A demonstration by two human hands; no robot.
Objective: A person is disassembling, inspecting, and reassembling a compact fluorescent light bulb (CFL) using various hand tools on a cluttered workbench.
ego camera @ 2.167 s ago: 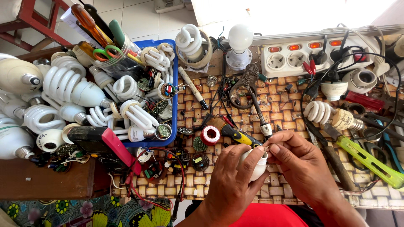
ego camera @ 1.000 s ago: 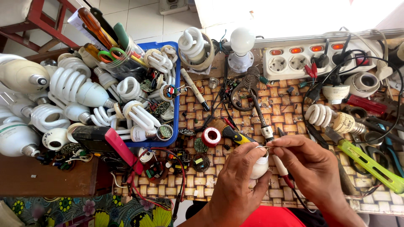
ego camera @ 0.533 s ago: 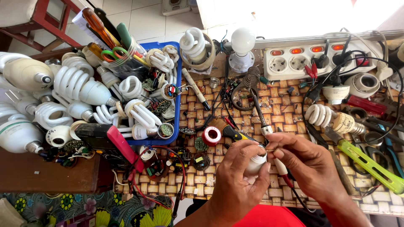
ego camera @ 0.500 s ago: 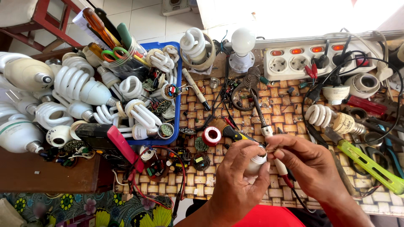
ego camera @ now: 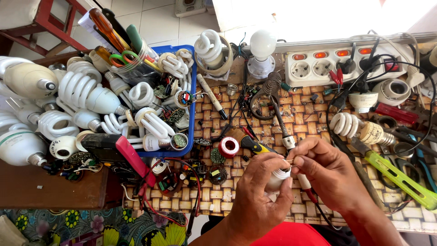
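My left hand [ego camera: 261, 191] is wrapped around a white lamp base [ego camera: 278, 175], held just above the woven mat [ego camera: 255, 120]. My right hand [ego camera: 325, 171] pinches something thin, probably a wire, at the top of that base; a red-tipped probe lead [ego camera: 304, 182] runs under its fingers. The two hands touch at the base. A soldering iron [ego camera: 278, 119] lies right behind them, next to a red solder spool [ego camera: 229, 147] and a yellow-black screwdriver [ego camera: 252, 145].
A blue tray [ego camera: 193, 93] piled with spiral lamps stands at the left, with more lamps [ego camera: 82, 93] beside it. A white power strip [ego camera: 334, 61] runs along the back right. A green-handled tool [ego camera: 400, 175], a spiral lamp [ego camera: 353, 127] and black cables lie at the right.
Both hands have stayed together on the lamp base, shifting only slightly; the right fingers keep working at its top. Nothing on the table has moved.
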